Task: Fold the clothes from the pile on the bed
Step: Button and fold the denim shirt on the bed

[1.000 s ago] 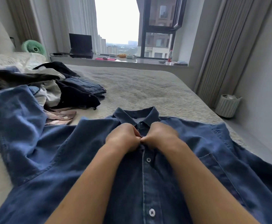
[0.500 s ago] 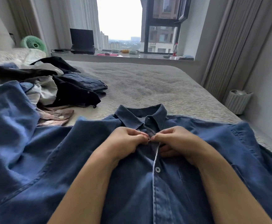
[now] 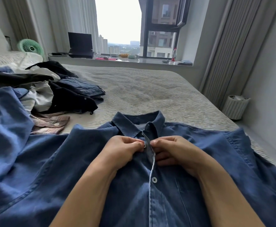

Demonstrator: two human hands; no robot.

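The bed (image 3: 150, 89) carries a denim shirt (image 3: 68, 169) and clothes pile (image 3: 52, 90).

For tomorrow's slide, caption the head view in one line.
Both hands, left and right, pinch the shirt placket at a button below the collar.

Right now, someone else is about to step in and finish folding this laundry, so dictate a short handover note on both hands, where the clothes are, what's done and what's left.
Left hand: pinches the button-side edge of the denim shirt, at the second button.
Right hand: pinches the placket edge opposite it.
The shirt lies face up on the bed, collar away from you; one sleeve is draped over the clothes pile at left.
Done: the lower button is closed.
Left: finish this button, fold the shirt, then work through the pile.
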